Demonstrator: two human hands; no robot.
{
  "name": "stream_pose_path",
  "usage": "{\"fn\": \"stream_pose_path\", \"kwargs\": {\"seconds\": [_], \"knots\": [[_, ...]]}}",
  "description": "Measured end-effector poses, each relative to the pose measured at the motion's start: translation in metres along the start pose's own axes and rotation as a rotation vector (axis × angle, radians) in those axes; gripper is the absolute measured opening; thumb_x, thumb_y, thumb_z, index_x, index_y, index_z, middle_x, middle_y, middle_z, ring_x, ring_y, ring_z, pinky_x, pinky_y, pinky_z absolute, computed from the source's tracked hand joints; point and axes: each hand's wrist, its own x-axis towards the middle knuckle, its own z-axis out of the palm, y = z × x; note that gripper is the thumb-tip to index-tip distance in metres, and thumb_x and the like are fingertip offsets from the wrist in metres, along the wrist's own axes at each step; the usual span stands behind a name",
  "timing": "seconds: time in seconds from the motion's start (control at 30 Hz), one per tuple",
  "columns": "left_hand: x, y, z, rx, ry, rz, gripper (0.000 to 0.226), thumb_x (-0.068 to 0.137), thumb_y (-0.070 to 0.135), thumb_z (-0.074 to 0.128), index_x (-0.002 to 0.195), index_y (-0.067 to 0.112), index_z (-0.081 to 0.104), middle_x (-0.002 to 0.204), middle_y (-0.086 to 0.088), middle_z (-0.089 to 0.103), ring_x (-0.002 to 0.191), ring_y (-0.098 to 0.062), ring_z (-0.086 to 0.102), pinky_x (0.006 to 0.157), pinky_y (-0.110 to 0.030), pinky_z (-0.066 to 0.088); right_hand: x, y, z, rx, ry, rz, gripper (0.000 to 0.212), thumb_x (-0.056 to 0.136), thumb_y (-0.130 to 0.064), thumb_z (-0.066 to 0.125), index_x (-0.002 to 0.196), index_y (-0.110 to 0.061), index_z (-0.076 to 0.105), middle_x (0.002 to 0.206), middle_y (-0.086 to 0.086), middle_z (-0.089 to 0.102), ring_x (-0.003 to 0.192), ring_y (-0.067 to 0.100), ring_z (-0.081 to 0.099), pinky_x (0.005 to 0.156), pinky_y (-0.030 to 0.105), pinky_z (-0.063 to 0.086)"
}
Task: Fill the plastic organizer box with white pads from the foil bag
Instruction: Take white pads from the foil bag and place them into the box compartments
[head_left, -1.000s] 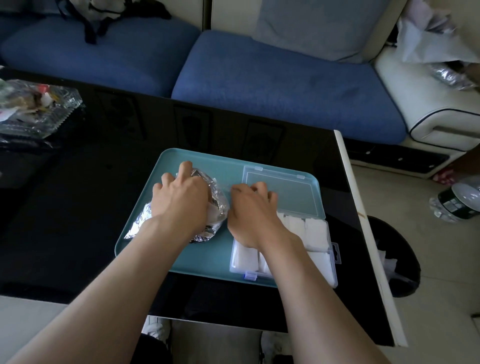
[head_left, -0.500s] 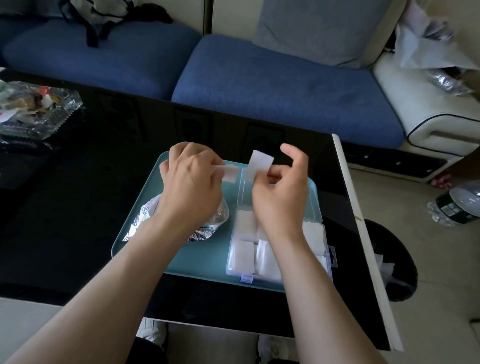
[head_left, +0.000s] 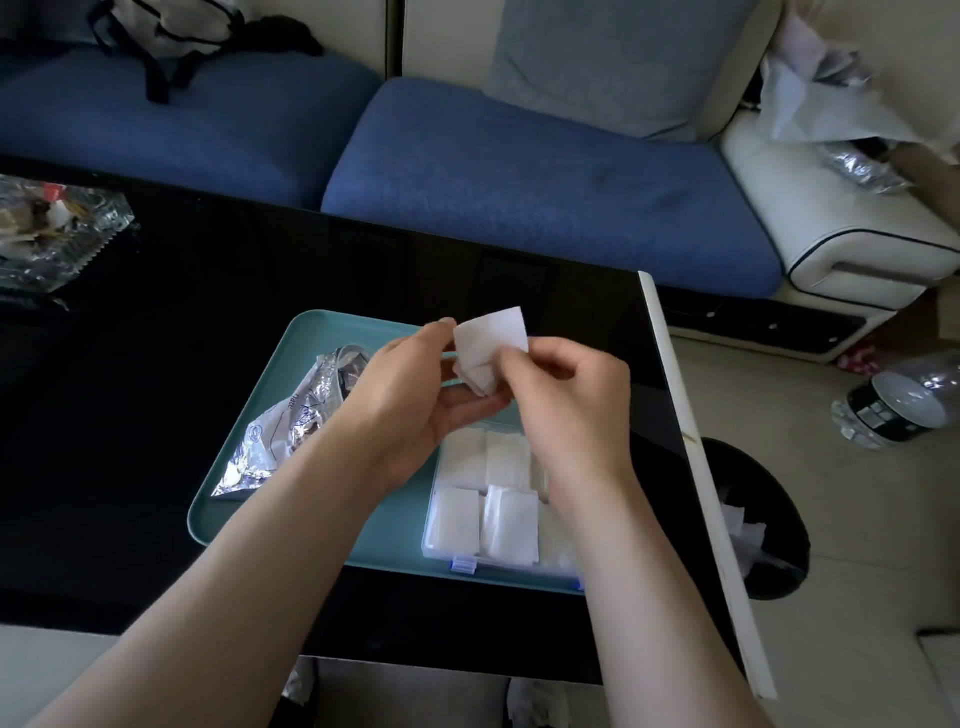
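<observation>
Both hands are raised above the teal tray (head_left: 249, 499): the left hand (head_left: 410, 400) and the right hand (head_left: 566, 405) together pinch one white pad (head_left: 491, 345) between their fingertips. The clear plastic organizer box (head_left: 441, 551) sits on the tray's right part beneath the hands, its compartments holding white pads. The crumpled foil bag (head_left: 291, 431) lies on the tray's left part, on the black table (head_left: 130, 389).
</observation>
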Motion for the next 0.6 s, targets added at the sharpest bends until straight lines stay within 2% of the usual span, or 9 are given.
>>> {"fn": "stream_pose_path", "kwargs": {"seconds": [0.07,0.2,0.37,0.5,0.53,0.6], "knots": [[0.001,-0.002,0.002,-0.036,-0.009,-0.05,0.031,0.112,0.021,0.049,0.125,-0.004,0.061,0.117,-0.027,0.073,0.094,-0.034,0.079,0.076,-0.042,0.066,0.003,0.004,-0.006,-0.114,-0.025,-0.086,0.012,0.092,-0.014,0.076,0.095,-0.023,0.084,0.079,-0.012,0.078,0.078,0.0,0.074,0.068,0.017,0.059],[0.008,-0.006,0.001,0.022,0.011,-0.07,0.027,0.109,0.018,0.054,0.124,-0.004,0.06,0.125,-0.031,0.067,0.111,-0.04,0.074,0.091,-0.049,0.064,0.007,0.007,-0.021,-0.293,-0.069,-0.194,0.012,0.091,-0.009,0.077,0.096,-0.019,0.084,0.077,-0.012,0.075,0.073,-0.002,0.071,0.06,0.01,0.052],[0.009,-0.009,0.004,0.107,-0.014,-0.081,0.023,0.11,0.015,0.052,0.117,-0.001,0.066,0.123,-0.027,0.07,0.114,-0.039,0.072,0.095,-0.051,0.062,0.007,0.011,-0.029,-0.346,-0.08,-0.16,0.011,0.089,-0.012,0.077,0.086,-0.019,0.085,0.069,-0.011,0.074,0.064,-0.002,0.07,0.053,0.007,0.046],[0.008,-0.015,0.006,0.236,-0.073,-0.071,0.03,0.113,0.018,0.044,0.125,0.001,0.066,0.125,-0.022,0.071,0.115,-0.036,0.072,0.096,-0.049,0.062,0.006,0.016,-0.035,-0.407,-0.018,-0.149,0.003,0.086,-0.021,0.081,0.084,-0.022,0.083,0.071,-0.012,0.073,0.065,-0.001,0.069,0.055,0.008,0.048],[0.008,-0.016,0.007,0.272,-0.077,-0.063,0.031,0.114,0.019,0.043,0.125,0.002,0.066,0.126,-0.022,0.07,0.116,-0.036,0.072,0.098,-0.049,0.061,0.006,0.016,-0.036,-0.436,-0.001,-0.142,0.006,0.086,-0.025,0.082,0.09,-0.022,0.08,0.077,-0.013,0.072,0.068,0.0,0.068,0.055,0.008,0.047],[0.009,-0.018,0.009,0.321,-0.073,-0.051,0.031,0.114,0.02,0.042,0.124,0.003,0.066,0.127,-0.022,0.07,0.117,-0.037,0.071,0.1,-0.051,0.06,0.004,0.017,-0.039,-0.48,-0.014,-0.138,0.031,0.088,-0.031,0.082,0.116,-0.025,0.07,0.099,-0.011,0.067,0.082,0.001,0.065,0.06,0.007,0.048]]}}
